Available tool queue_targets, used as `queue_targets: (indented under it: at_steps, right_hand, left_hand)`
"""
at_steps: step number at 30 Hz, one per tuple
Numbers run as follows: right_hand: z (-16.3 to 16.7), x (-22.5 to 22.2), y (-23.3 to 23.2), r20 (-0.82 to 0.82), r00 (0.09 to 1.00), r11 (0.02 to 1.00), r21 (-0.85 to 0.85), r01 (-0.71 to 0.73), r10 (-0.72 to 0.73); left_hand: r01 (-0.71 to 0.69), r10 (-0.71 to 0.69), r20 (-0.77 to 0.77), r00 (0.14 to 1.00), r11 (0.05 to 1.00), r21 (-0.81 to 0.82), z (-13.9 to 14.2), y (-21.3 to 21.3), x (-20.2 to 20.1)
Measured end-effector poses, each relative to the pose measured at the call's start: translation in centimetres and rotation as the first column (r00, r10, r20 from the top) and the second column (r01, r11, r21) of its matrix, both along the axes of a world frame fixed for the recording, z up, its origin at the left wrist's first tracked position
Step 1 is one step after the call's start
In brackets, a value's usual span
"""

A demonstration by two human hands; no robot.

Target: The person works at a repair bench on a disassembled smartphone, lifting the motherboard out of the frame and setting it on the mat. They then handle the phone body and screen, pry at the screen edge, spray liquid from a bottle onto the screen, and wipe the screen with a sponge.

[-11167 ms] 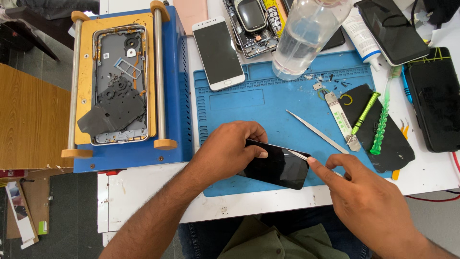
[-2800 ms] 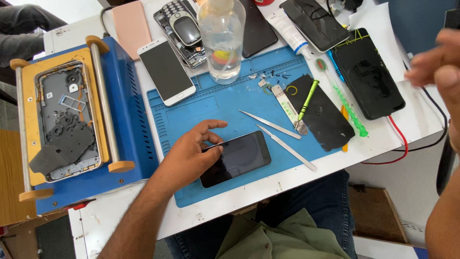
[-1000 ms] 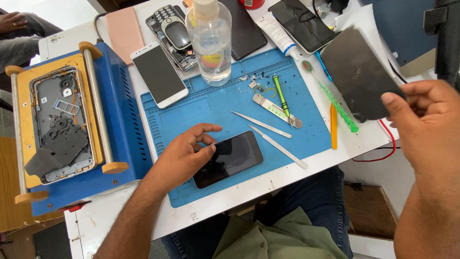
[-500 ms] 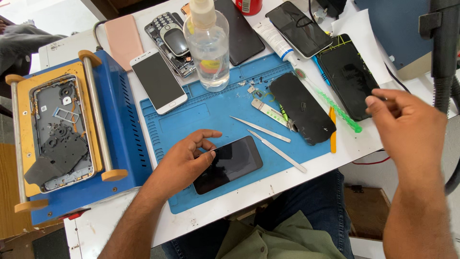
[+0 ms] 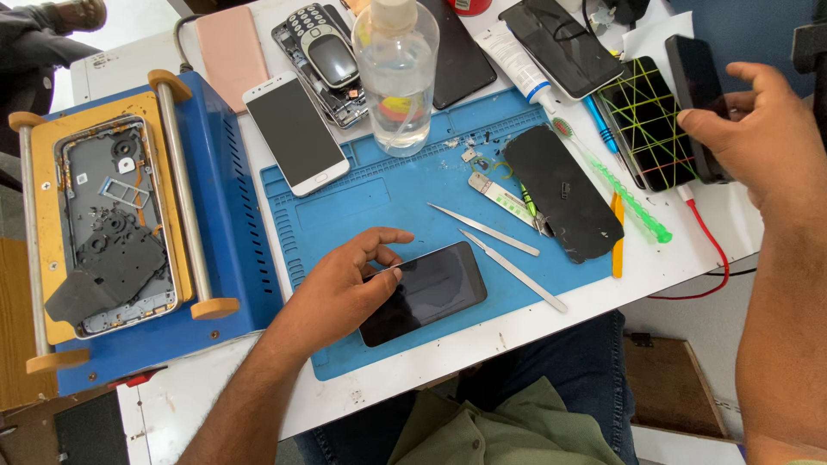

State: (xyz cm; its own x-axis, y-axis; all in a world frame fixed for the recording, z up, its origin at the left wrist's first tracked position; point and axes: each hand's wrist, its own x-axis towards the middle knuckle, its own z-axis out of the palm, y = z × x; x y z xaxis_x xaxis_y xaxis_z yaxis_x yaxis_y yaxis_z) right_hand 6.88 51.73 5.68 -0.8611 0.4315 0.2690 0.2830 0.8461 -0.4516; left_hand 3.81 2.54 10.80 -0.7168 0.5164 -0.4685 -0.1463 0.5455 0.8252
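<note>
Room for moving was scarce on the white tabletop [image 5: 517, 331]: the blue work mat [image 5: 379, 202] filled its middle and reached close to the near edge, leaving only a thin white strip there. Against the mat's left edge stood a blue and yellow screen-separator machine [image 5: 215, 224] with a grey phone frame [image 5: 116, 232] lying on it. Along the far edge crowded a white smartphone [image 5: 295, 131], a keypad phone [image 5: 332, 58] and a clear plastic bottle [image 5: 396, 82]. Only the mat's centre, between bottle and near edge, lay mostly bare.

The left hand [image 5: 340, 293] rested near the mat's near edge, thumb and fingers curled loosely onto the left end of a dark smartphone [image 5: 424, 293], touching it but not gripping it. That phone lay flat, screen up, glossy black and unlit, slanted across the mat. Just to its right lay two steel tweezers [image 5: 512, 258], then a black back cover [image 5: 564, 194], scuffed and dotted with residue.

The right hand [image 5: 758, 138] hovered over the right edge of the tabletop, its thumb and fingers closed on a slim black phone [image 5: 696, 103] held nearly upright, beside a dark phone [image 5: 650, 120] criss-crossed with yellow-green bands. A red wire [image 5: 702, 250] trailed off that edge.
</note>
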Motion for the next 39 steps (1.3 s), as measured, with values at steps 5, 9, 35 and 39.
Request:
queue_targets:
  at_steps: [5, 9, 35, 39]
  right_hand:
    - [-0.6, -0.2, -0.2, 0.017, 0.999, 0.998, 0.052, 0.028, -0.028]
    - [-0.1, -1.2, -2.1, 0.209, 0.968, 0.979, 0.179, 0.099, -0.136]
    - [5.5, -10.1, -7.1, -0.092, 0.917, 0.872, 0.358, -0.335, 0.389]
    - [4.2, -10.8, -9.3, 0.054, 0.931, 0.696, 0.649, -0.308, 0.362]
  left_hand:
    - [0.007, -0.007, -0.006, 1.000, 1.000, 0.007, -0.1, 0.0, 0.0]
    - [0.001, -0.001, 0.013, 1.000, 1.000, -0.005, 0.0, 0.1, -0.1]
    - [0.018, -0.017, -0.013, 1.000, 0.999, 0.039, -0.1, -0.5, -0.4]
    - [0.024, -0.023, -0.022, 0.999, 1.000, 0.012, 0.0, -0.1, -0.4]
